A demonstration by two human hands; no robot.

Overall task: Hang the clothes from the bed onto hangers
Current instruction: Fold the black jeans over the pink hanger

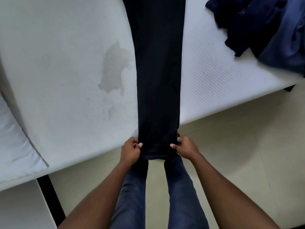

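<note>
Navy-black trousers run straight up the middle of the view as one long, flat strip. They lie across the white bed, and their far end goes off the top edge of the view. The near end, the hem, reaches out past the corner of the bed and hangs over the floor.

Both hands are on that hem. The left hand pinches its left corner, thumb on top and fingers curled underneath. The right hand pinches the right corner in the same way. The cloth looks smooth and taut between the two hands and up along the bed.

Off to the right, well apart from the trousers, a pile of blue clothes sits crumpled near the far edge of the bed, darker folds on top of a lighter blue piece. To the left of the trousers a grey stain marks the dimpled cover, its edge just beside the cloth. At far left, a softer white bulge lies on the bed; I can't tell whether it is a pillow or a quilt.

Below the hem stand the person's legs in blue jeans, on the pale floor. A black frame bar shows under the bed at lower left.
</note>
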